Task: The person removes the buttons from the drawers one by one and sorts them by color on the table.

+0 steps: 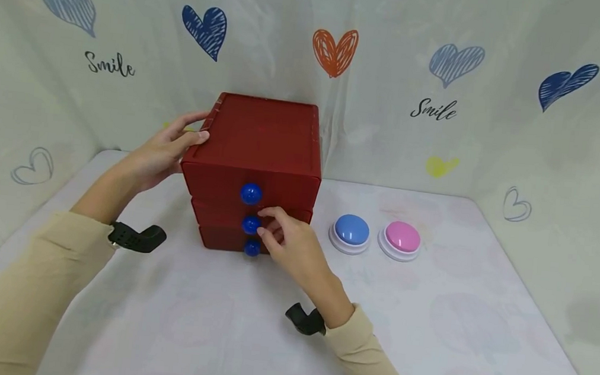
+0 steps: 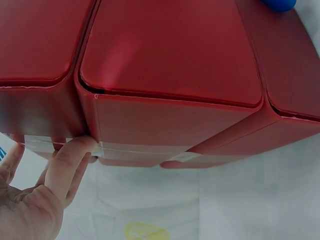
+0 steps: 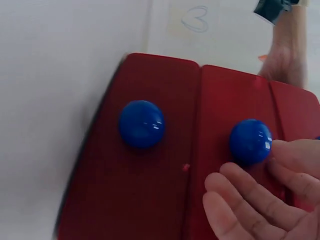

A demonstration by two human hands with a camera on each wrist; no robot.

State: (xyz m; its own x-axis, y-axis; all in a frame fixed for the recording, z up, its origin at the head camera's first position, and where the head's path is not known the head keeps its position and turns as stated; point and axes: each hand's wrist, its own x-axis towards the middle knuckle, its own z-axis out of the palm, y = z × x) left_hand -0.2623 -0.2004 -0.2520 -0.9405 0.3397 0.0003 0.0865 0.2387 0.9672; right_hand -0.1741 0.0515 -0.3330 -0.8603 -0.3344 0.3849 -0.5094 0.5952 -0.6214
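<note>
Possibly middle knob (image 1: 250, 225) slips if pinched off-centre; right hand (image 1: 296, 247) alongside, grip unclear; left hand (image 1: 157, 154) spread against cabinet (image 1: 264, 134).

Blue button (image 1: 351, 230) beside pink button (image 1: 403, 237) (both white-based), heart-printed backdrop (image 1: 382, 99).

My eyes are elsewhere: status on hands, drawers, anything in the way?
Left hand against left side of red drawer unit. Right hand at middle blue knob, grip unclear. All three drawers look shut. Only that hand in front.
</note>
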